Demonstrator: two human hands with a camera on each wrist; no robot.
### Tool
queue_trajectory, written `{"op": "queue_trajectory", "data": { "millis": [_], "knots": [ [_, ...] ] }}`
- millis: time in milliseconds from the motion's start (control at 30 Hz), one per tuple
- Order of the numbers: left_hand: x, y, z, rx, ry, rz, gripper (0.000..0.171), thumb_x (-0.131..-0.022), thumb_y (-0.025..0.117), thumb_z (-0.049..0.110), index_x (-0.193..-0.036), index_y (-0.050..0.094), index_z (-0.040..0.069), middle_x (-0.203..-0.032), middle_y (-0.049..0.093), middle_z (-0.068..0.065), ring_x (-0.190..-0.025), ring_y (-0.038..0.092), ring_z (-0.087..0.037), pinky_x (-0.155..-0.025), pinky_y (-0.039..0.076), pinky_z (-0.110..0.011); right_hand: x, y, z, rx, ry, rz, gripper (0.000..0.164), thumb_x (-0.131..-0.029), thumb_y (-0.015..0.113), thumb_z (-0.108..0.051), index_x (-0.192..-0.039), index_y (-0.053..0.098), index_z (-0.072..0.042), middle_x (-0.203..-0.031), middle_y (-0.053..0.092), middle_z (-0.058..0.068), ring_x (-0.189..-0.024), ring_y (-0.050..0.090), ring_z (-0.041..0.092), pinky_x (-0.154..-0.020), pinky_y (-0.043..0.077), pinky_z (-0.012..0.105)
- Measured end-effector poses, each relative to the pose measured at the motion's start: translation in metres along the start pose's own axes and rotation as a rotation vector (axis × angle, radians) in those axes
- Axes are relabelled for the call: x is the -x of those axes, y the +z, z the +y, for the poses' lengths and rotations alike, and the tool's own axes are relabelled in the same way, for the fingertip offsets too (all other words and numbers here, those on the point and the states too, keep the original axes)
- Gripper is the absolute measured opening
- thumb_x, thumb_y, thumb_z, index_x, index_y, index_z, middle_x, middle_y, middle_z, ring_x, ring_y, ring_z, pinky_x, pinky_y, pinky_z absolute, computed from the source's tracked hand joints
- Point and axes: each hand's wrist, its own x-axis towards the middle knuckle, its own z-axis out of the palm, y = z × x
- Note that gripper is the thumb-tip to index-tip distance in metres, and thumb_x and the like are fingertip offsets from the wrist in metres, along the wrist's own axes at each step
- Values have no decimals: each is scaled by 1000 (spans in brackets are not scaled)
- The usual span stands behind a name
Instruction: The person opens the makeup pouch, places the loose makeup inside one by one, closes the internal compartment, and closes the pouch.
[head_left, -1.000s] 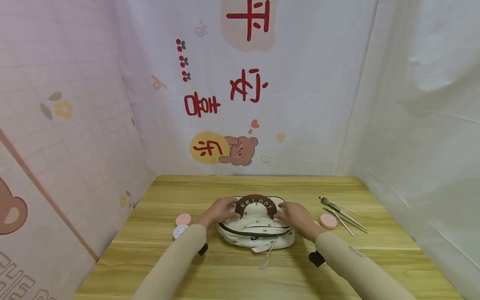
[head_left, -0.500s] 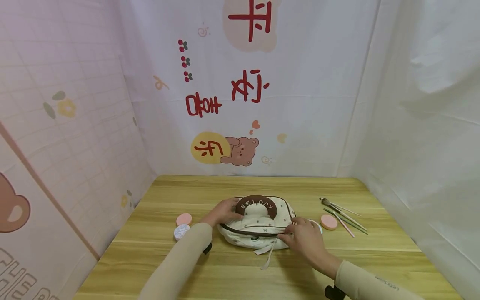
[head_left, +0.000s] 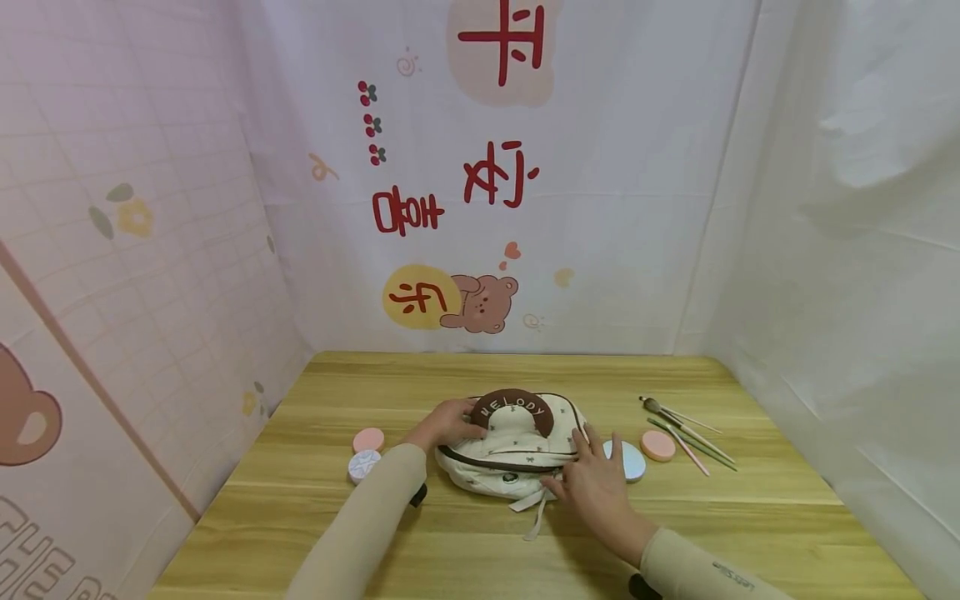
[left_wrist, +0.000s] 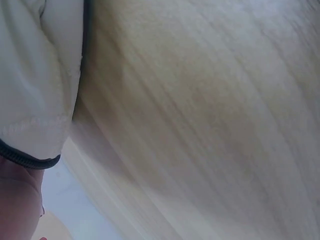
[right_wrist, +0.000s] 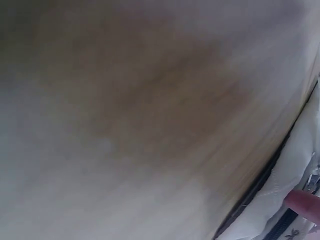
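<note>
A cream zip pouch (head_left: pixel 517 442) with a brown "MELODY" arch lies on the wooden table in the head view. My left hand (head_left: pixel 448 423) grips its left end, thumb on top; in the left wrist view one finger (left_wrist: pixel 20 200) curls beneath the pouch's dark-piped edge. At the front right corner, my right hand (head_left: pixel 600 492) pinches the zipper pull with thumb and index finger, the other fingers spread over the corner. The right wrist view has a fingertip (right_wrist: pixel 302 202) on the dark zipper beside a silver slider (right_wrist: pixel 312 182). A white tag (head_left: pixel 525 502) hangs in front.
A pale blue round case (head_left: pixel 630 462) sits right of the pouch, partly behind my right hand. Beside it are a pink round case (head_left: pixel 657 445) and several makeup brushes (head_left: pixel 693 423). On the left lie another pink case (head_left: pixel 368 440) and a pale patterned one (head_left: pixel 363 466).
My right hand has left the pouch's right top side, come round to the front right corner and shifted slightly left along the zipper. The blue case now shows more. My left hand stays put.
</note>
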Motion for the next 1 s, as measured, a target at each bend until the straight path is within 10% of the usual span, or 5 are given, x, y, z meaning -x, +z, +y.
{"op": "queue_trajectory", "data": {
  "millis": [367, 633, 1000],
  "knots": [
    [1, 4, 1, -61, 28, 67, 43, -88, 78, 22, -127, 67, 6, -143, 53, -11, -134, 45, -35, -107, 39, -48, -2, 5, 0, -28, -18, 20, 15, -78, 77, -29, -66, 74, -19, -131, 60, 21, -132, 45, 42, -101, 25, 73],
    [3, 4, -1, -69, 65, 90, 24, -87, 79, 21, -107, 71, 12, -111, 68, -5, -110, 61, -26, -94, 48, -45, -5, 2, 4, -53, -32, 52, 13, -76, 76, -27, -67, 73, -19, -127, 62, 20, -129, 48, 42, -101, 28, 73],
    [2, 4, -7, -79, 63, 62, 26, -87, 79, 23, -109, 72, 12, -114, 70, -6, -113, 61, -29, -94, 49, -44, -3, -3, 14, -117, -79, 86, 11, -75, 81, -21, -67, 74, -18, -124, 65, 17, -125, 52, 40, -99, 30, 72]
  ]
}}
